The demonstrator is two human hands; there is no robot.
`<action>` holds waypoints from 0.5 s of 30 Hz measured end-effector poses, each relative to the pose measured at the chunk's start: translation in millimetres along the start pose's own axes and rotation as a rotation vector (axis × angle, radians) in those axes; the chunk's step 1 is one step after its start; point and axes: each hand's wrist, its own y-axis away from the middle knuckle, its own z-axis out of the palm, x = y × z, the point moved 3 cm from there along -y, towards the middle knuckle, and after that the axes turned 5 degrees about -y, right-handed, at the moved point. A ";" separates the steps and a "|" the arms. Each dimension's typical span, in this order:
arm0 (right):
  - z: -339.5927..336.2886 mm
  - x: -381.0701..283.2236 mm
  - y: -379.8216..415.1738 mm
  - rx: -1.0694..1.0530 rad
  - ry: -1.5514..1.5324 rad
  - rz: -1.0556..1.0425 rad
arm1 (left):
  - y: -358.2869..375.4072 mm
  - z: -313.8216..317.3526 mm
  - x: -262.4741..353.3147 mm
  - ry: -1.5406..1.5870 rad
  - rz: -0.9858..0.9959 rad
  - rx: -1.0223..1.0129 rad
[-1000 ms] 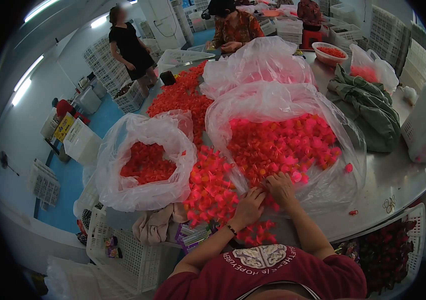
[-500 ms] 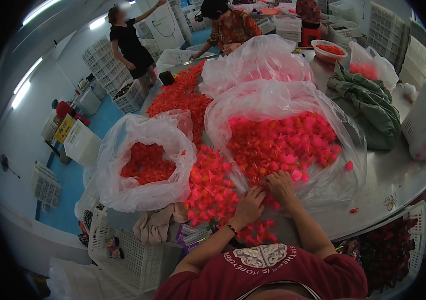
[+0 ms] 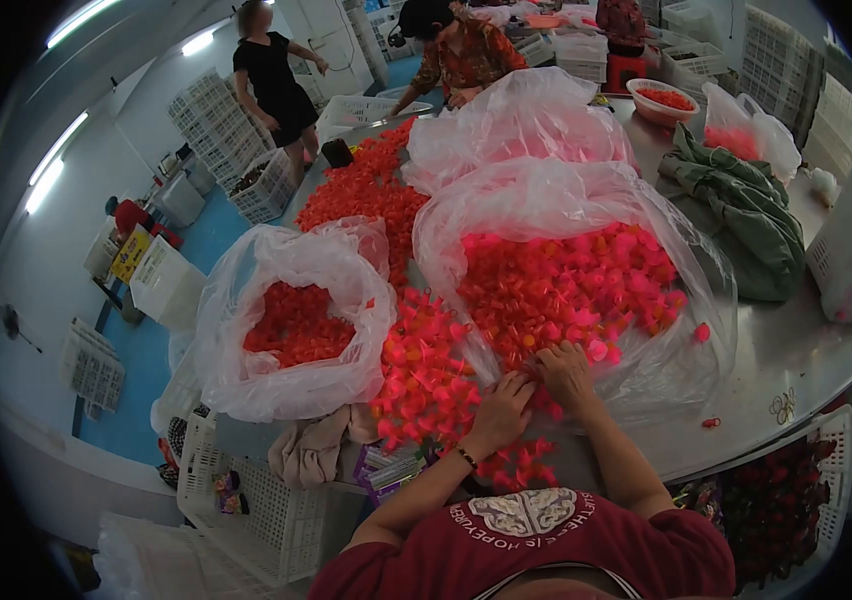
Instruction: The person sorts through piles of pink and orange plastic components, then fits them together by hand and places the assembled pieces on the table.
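My left hand [image 3: 502, 408] and my right hand [image 3: 564, 374] meet at the near edge of a large clear plastic bag [image 3: 686, 370] on the metal table. Inside that bag lies a heap of pink and red plastic pieces [image 3: 566, 290]. The fingers of both hands are bent close together over the pieces; what they hold, if anything, is too small to make out. Loose pink pieces [image 3: 426, 380] lie just left of my left hand. Further left, a second plastic bag [image 3: 216, 350] stands open around red pieces [image 3: 301, 325].
Green cloth [image 3: 736, 220] and a white bag [image 3: 846, 245] lie to the right. Crates [image 3: 246, 520] stand below the table's near edge. Across the table a person in a patterned shirt [image 3: 481, 55] bends over red pieces; another person in black [image 3: 271, 85] stands at the back left.
The person in black has lowered the raised arm and shifted slightly right. My hands stay in nearly the same place, with the view shifted a little.
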 end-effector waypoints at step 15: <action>0.8 2.4 -0.2 -0.008 -0.020 0.006 | 0.5 0.1 0.0 -0.010 -0.008 0.001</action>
